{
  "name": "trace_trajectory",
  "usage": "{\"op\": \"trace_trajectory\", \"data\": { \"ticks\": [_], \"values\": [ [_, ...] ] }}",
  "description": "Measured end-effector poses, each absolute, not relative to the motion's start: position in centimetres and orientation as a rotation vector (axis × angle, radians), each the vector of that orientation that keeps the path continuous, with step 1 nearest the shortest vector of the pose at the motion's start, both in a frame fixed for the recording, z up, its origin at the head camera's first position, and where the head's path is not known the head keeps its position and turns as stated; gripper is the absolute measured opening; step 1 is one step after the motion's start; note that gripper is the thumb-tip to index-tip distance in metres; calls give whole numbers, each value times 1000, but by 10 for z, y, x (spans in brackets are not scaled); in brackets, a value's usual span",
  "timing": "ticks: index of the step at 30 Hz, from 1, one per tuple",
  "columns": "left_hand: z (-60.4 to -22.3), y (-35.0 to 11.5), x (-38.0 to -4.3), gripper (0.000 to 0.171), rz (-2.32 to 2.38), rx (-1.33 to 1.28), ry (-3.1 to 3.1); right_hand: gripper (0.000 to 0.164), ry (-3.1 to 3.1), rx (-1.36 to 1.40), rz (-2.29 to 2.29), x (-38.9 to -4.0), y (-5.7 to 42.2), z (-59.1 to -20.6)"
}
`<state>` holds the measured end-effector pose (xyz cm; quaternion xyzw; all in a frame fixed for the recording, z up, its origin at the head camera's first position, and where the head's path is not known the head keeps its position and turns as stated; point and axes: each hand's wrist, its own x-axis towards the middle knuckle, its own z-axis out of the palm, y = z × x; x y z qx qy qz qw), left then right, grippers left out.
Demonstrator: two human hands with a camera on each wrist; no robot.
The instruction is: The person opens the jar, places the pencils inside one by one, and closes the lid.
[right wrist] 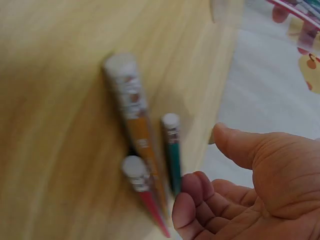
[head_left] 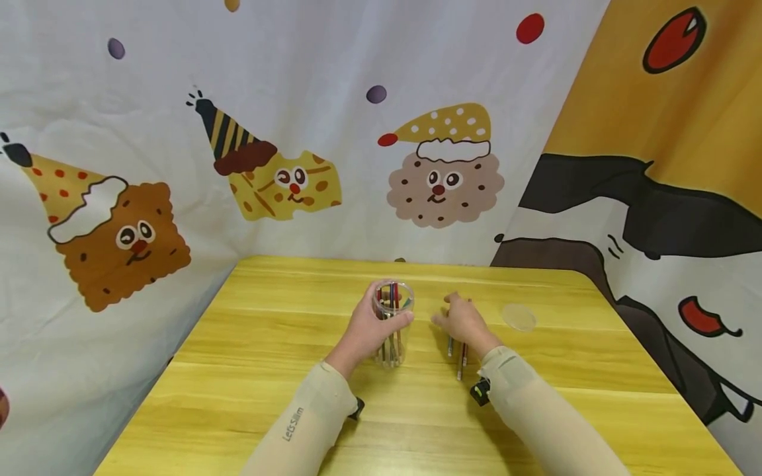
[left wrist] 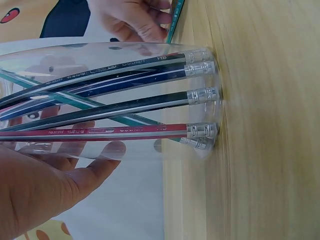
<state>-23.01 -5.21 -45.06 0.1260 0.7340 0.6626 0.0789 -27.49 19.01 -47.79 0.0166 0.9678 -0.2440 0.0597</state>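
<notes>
With noon pointing away from the seated-side edge, a person in pale sleeves reaches over a wood-grain surface [head_left: 256, 396]. Their left hand [head_left: 372, 325] is wrapped around a clear cup [left wrist: 142, 150], which stands upright at about two o'clock from the wrist. Inside, pencils [left wrist: 125, 132] in red, blue, green and black lean with eraser ends down. The right hand [head_left: 467, 324] has the cup at its nine o'clock, a little apart. This hand is open, thumb spread away from loosely bent fingers. At its six o'clock lie loose pencils, erasers pointing towards the person: a green pencil [right wrist: 174, 157], an orange pencil [right wrist: 142, 135] and a red pencil [right wrist: 150, 200]. The fingertips are right by the green one; I cannot tell whether they touch. At the right hand's three o'clock lies a round translucent disc [head_left: 519, 317].
</notes>
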Motion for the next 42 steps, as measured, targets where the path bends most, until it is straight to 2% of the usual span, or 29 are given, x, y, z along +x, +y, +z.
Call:
{"op": "trace_trajectory", "data": {
  "ticks": [13, 23, 30, 36, 42],
  "values": [
    [-450, -52, -231, 76, 1958, 373, 2233, 63, 2970, 52, -690, -281, 196, -492],
    [-451, -53, -231, 76, 1964, 385, 2236, 57, 2983, 26, -664, -280, 182, -490],
    [-453, -54, -230, 75, 1992, 413, 2210, 70, 2851, 5, -721, -274, 160, -486],
    [-454, -55, -230, 78, 2013, 428, 2169, 65, 2761, -80, -828, -268, 152, -478],
    [-454, -56, -231, 76, 2029, 445, 2156, 88, 2788, -130, -1092, -264, 142, -447]
  ]
}}
